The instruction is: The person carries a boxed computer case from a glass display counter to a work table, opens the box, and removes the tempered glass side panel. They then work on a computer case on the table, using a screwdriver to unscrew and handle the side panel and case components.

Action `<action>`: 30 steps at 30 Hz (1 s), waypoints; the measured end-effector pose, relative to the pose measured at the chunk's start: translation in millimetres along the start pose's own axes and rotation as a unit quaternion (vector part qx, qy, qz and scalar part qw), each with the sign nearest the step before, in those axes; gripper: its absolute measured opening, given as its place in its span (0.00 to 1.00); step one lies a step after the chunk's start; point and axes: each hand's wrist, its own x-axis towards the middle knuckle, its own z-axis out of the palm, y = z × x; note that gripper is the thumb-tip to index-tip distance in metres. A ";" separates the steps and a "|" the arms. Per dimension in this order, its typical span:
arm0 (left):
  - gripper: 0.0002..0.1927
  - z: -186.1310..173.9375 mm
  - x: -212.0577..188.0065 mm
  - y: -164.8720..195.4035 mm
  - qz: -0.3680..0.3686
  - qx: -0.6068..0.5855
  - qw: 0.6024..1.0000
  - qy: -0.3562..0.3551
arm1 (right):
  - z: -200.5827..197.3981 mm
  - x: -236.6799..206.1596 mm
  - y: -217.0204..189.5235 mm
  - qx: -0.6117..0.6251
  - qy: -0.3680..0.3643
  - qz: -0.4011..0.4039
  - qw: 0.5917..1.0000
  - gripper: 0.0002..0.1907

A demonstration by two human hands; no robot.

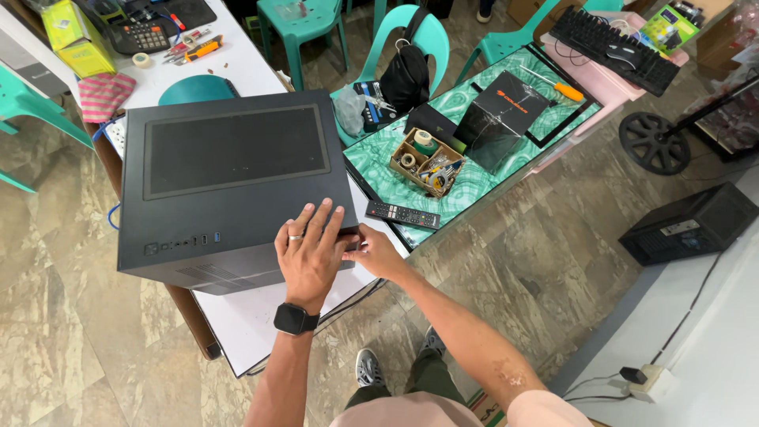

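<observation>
A black remote control (402, 214) lies on the green marbled table (378, 162), just beside a small cardboard box of tools (427, 163). A black carton (500, 119) stands behind the box, with an orange-handled screwdriver (558, 86) near it. A black bag (406, 75) rests on a teal plastic chair (433, 33). Farther off sit a black keyboard (613, 47), a calculator (141, 35) and a yellow box (77, 36).

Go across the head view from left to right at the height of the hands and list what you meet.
Black computer case → left hand, flat on the case's near corner → right hand, at the case's edge → black remote control → dark box on the floor.
</observation>
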 end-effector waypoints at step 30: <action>0.42 13.3 -21.4 24.4 -0.051 0.003 0.998 -0.041 | -21.2 -16.7 60.1 0.119 -0.061 0.107 0.985 0.15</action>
